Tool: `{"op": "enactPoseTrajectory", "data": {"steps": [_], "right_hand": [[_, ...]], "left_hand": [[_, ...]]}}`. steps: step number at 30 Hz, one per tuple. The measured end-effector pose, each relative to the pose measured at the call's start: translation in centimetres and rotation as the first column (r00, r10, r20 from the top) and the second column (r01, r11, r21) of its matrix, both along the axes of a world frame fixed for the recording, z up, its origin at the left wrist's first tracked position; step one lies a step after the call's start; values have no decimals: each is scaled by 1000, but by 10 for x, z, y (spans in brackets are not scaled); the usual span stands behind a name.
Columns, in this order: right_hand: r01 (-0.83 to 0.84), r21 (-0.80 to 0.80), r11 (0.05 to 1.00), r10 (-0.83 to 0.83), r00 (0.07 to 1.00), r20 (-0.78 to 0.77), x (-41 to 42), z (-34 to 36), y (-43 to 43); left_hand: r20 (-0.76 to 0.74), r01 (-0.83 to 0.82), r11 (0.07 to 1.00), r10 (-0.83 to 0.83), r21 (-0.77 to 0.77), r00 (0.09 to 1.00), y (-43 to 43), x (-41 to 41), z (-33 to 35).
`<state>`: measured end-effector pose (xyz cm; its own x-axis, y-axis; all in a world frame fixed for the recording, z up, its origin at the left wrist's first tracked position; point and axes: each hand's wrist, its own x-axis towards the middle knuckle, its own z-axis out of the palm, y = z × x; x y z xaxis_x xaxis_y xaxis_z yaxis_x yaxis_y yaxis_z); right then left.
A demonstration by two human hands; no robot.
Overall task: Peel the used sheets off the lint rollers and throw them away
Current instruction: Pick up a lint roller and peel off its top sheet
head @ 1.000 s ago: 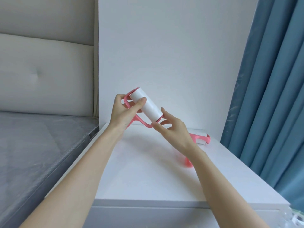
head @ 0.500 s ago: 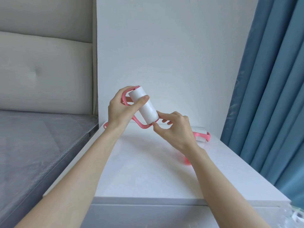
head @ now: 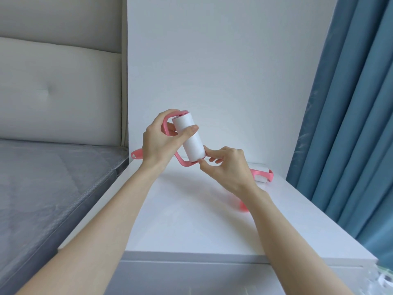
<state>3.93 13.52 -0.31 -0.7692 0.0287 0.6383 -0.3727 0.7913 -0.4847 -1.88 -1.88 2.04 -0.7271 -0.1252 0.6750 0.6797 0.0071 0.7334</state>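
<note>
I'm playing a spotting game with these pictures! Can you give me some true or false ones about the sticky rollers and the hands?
1. The left hand holds a pink lint roller up in the air. True.
2. The right hand is picking at the top end of that roller. False: its fingertips are at the lower end.
3. A second lint roller lies on the white cabinet. True.
4. The curtain is red. False: it is blue.
5. A peeled sheet hangs loose from the held roller. False: no loose sheet shows.
</note>
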Motion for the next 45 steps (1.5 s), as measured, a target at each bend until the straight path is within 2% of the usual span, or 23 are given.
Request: {"op": "enactPoseTrajectory", "data": {"steps": [5,8,11,21,34,40,45], "right_hand": [[-1,-27,1000,0,1000,-23,-1,-1,1],[-22,45,999,22,1000,17,1,-1,-3],[-20,82,996,21,1000,-7,0,-1,-5],[-2,6,1000,2,1000,24,-4,-4,-4],[-57,-157,986,64,997,40,-3,-4,2],[-52,-73,996,59,994,93,-1,-3,-7],[-34,-105,994,42,996,73,0,-2,-6]], "left_hand": [[-3,-6,1000,6,-21,1000,1,0,0],[-14,-19,1000,19,-8,1000,0,-1,0],[-5,-27,1000,27,2,1000,0,-1,0],[-37,-40,999,39,-36,999,3,0,-1],[-68,-30,997,25,-76,997,3,2,-1],[-68,-50,997,47,-56,997,1,-2,-2],[-84,-28,999,24,-46,996,2,-2,-2]]}}
